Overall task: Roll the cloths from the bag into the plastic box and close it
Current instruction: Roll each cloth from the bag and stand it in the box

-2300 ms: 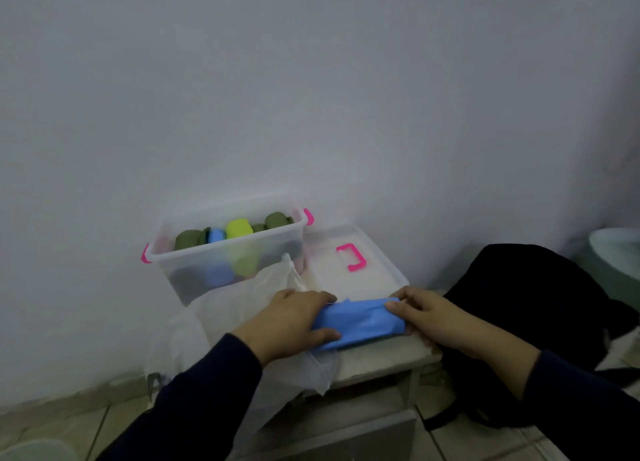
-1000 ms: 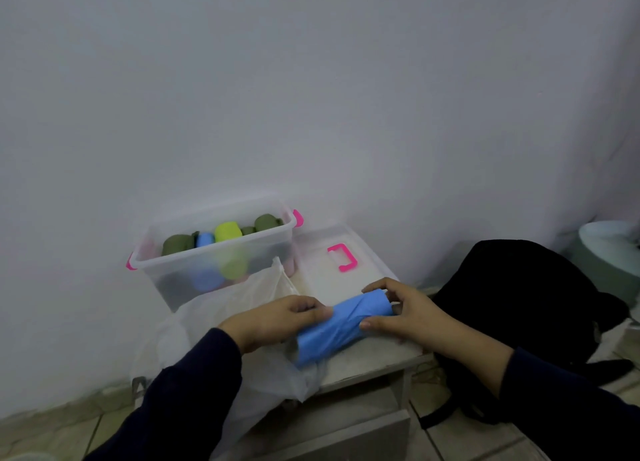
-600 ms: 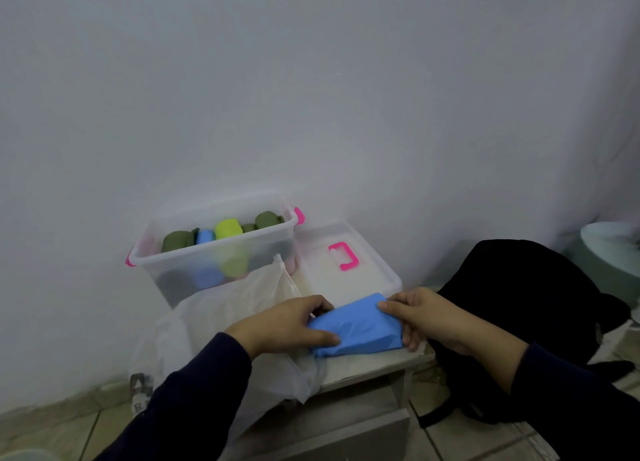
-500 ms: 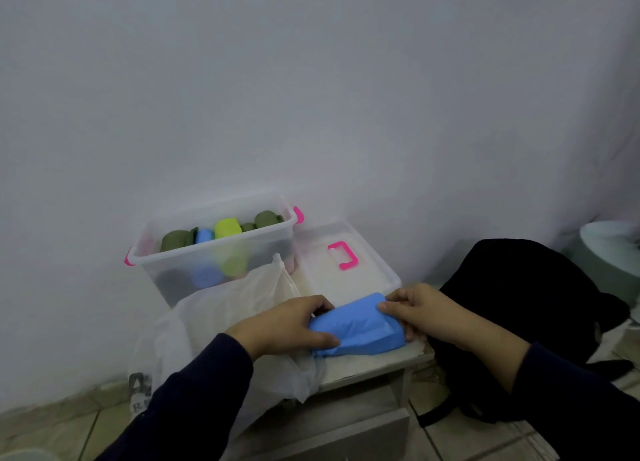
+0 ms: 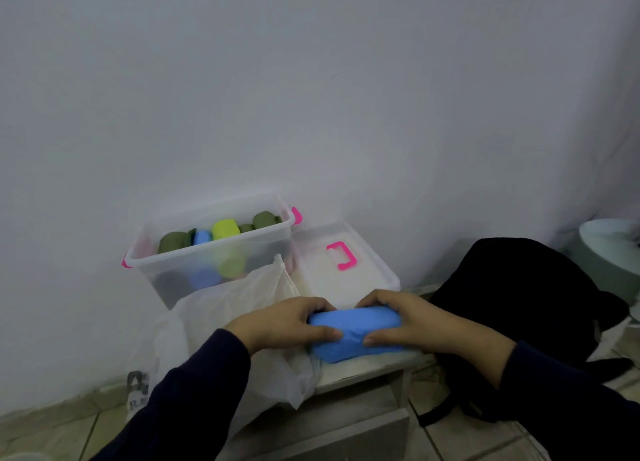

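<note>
A blue cloth [image 5: 349, 334], rolled into a thick bundle, lies on the small white table [image 5: 363, 367]. My left hand [image 5: 287, 323] grips its left end and my right hand [image 5: 401, 323] grips its right end, thumbs pressed on the front. Behind stands the clear plastic box [image 5: 211, 252] with pink latches, open, holding several rolled cloths in green, blue and yellow. Its lid [image 5: 339, 270] with a pink handle lies flat to the right of the box. A white plastic bag [image 5: 225, 325] slumps at the left, under my left wrist.
A white wall rises close behind the table. A black backpack [image 5: 519, 304] sits on the floor at the right, against the table. A pale round object [image 5: 613, 249] stands at the far right. Tiled floor [image 5: 62, 426] shows at the lower left.
The blue cloth has gone from a flat folded strip to a thick roll. Both hands have closed in around its ends, thumbs now meeting at the front.
</note>
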